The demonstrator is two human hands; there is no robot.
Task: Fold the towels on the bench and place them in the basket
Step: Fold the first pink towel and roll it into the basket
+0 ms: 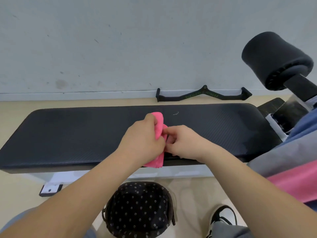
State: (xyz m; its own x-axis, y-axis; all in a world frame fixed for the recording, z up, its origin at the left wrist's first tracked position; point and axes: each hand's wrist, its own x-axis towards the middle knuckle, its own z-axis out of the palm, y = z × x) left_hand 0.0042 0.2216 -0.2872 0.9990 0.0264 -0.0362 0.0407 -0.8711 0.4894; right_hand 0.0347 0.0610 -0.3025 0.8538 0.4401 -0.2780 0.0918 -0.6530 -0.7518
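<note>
Head view: left hand (143, 134) and right hand (184, 141) both pinch pink towel (158, 120) over counter (68, 134); judged soft, light; grip corners.

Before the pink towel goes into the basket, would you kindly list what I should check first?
1. Left hand grips the pink towel: ok.
2. Right hand pinches the same towel: ok.
3. Towel folded neatly: cannot tell, the hands cover most of it.
4. Basket stands on the floor below the hands, mouth up: ok.
5. All towels done: not ok, a towel pile lies by the right end of the bench.
</note>
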